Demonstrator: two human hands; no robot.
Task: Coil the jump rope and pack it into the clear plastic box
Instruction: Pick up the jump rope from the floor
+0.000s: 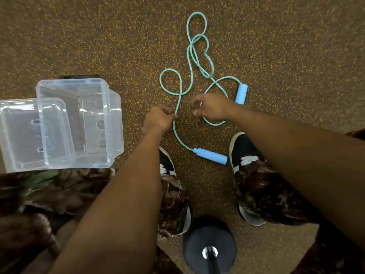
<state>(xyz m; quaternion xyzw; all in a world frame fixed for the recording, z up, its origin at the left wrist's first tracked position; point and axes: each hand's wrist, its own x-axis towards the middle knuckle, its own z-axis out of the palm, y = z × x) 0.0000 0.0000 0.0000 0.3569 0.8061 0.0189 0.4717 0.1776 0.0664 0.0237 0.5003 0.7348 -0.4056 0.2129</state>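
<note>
Start of coil | my left hand [159,118] pinches jump rope [178,99], right hand [212,109] loose over it, grip unclear | rope uncoiled on floor [98,36], clear plastic box [79,123] w/o contents

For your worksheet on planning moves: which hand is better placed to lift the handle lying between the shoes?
Probably the left hand. It already pinches the rope on the stretch running straight down to that handle. The right hand hovers open, nearer the other handle.

Left hand [160,118]: pinching the cord of the jump rope [178,99]
Right hand [211,109]: fingers curled above a loop of cord, grip unclear
Handles: both lying on the speckled floor [296,56]
Clear box [83,123]: open, left of the rope
</note>
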